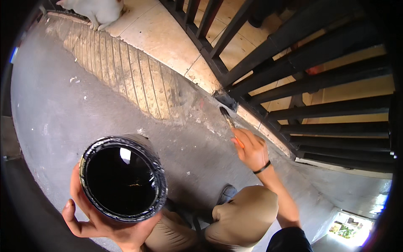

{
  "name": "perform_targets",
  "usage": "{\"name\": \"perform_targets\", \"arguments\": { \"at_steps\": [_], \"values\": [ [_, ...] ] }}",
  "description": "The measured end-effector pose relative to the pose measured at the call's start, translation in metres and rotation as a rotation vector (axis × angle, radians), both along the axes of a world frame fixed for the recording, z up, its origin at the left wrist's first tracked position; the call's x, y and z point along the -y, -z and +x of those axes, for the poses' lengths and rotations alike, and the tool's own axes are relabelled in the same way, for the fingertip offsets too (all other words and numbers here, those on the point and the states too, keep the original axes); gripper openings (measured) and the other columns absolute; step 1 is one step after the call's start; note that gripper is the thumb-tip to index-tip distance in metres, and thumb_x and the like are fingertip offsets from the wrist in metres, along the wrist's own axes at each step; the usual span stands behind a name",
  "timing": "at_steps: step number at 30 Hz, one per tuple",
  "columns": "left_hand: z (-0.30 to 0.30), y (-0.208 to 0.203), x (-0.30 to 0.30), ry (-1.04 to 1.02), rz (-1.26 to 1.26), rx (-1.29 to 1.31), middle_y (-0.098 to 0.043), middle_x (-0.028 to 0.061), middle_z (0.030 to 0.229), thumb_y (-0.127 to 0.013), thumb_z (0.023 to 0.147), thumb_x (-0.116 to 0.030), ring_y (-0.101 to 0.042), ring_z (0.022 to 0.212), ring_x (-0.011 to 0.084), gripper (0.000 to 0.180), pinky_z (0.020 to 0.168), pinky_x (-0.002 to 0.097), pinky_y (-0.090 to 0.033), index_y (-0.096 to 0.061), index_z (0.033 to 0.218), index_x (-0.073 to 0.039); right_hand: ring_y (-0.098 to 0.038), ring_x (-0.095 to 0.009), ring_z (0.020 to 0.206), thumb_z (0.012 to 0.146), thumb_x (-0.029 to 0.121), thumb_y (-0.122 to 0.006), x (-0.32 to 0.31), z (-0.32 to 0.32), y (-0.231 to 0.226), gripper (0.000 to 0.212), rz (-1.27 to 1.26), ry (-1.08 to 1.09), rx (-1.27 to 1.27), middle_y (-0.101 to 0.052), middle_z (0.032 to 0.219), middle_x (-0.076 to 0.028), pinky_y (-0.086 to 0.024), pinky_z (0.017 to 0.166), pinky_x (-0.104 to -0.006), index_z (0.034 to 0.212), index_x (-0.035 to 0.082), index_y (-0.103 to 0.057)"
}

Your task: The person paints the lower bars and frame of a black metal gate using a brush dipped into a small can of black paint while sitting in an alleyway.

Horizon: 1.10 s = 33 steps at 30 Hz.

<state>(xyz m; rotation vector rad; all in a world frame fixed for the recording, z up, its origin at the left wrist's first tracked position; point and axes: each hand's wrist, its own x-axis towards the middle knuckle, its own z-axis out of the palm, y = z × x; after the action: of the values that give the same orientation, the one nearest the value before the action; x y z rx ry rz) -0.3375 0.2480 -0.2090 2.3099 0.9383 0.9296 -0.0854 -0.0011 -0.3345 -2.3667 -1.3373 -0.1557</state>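
A round can of black paint (113, 180), its rim streaked and wet, is held up at the lower left by my left hand (111, 229). The fingers wrap round its side and underside, and the thumb sticks out to the left. My right hand (250, 147) is closed on the orange handle of a paintbrush (227, 116). Dark bristles point up and left, close to the black foot (226, 102) at the corner of a slatted railing. Whether the bristles touch that foot I cannot tell.
The black slatted railing (331, 80) fills the upper right, standing on a tiled ledge (168, 38). A white cat (98, 10) sits at the far upper left. Below it lies a grooved beige ramp (121, 71) on grey concrete floor (50, 113). My bent knee (247, 214) is beneath my right arm.
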Motion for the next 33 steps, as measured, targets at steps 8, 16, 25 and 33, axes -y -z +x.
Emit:
{"name": "perform_targets", "arguments": {
  "at_steps": [8,16,25,33],
  "values": [
    [0.018,0.015,0.005,0.357,-0.339,0.346,-0.039,0.0314,0.156,-0.110,0.052,-0.011,-0.061,0.132,0.0425,0.145,0.109,0.0536,-0.061,-0.009,0.154,-0.029,-0.076,-0.036,0.084,0.090,0.004,-0.081,0.008,-0.011,-0.031,0.031,-0.024,0.103,-0.104,-0.077,0.106,-0.015,-0.061,0.074,-0.0403,0.121,0.004,-0.075],
    [-0.006,0.006,-0.018,0.596,-0.278,0.021,-0.059,0.0319,0.145,-0.103,0.072,-0.030,-0.065,0.127,0.0494,0.114,0.104,0.0593,-0.056,-0.028,0.157,-0.032,-0.077,-0.037,0.087,0.096,0.002,-0.075,-0.019,-0.003,-0.031,0.022,-0.015,0.206,-0.158,-0.077,0.103,-0.019,-0.060,0.076,-0.0394,0.118,0.002,-0.073],
    [0.003,0.002,-0.017,0.502,-0.381,-0.010,-0.045,0.0323,0.150,-0.109,0.060,-0.015,-0.064,0.129,0.0422,0.136,0.108,0.0552,-0.057,-0.011,0.152,-0.027,-0.076,-0.037,0.085,0.096,0.005,-0.078,-0.061,0.008,-0.058,0.023,-0.099,0.093,-0.090,-0.077,0.102,-0.017,-0.061,0.074,-0.0401,0.119,0.003,-0.073],
    [0.006,0.006,-0.028,0.504,-0.470,0.226,-0.060,0.0266,0.149,-0.099,0.074,-0.010,-0.064,0.132,0.0470,0.105,0.108,0.0545,-0.054,-0.039,0.158,-0.030,-0.076,-0.035,0.081,0.094,0.009,-0.081,-0.068,0.011,-0.075,0.023,-0.137,0.030,-0.108,-0.077,0.098,-0.015,-0.061,0.071,-0.0404,0.115,0.004,-0.074]
  ]
}}
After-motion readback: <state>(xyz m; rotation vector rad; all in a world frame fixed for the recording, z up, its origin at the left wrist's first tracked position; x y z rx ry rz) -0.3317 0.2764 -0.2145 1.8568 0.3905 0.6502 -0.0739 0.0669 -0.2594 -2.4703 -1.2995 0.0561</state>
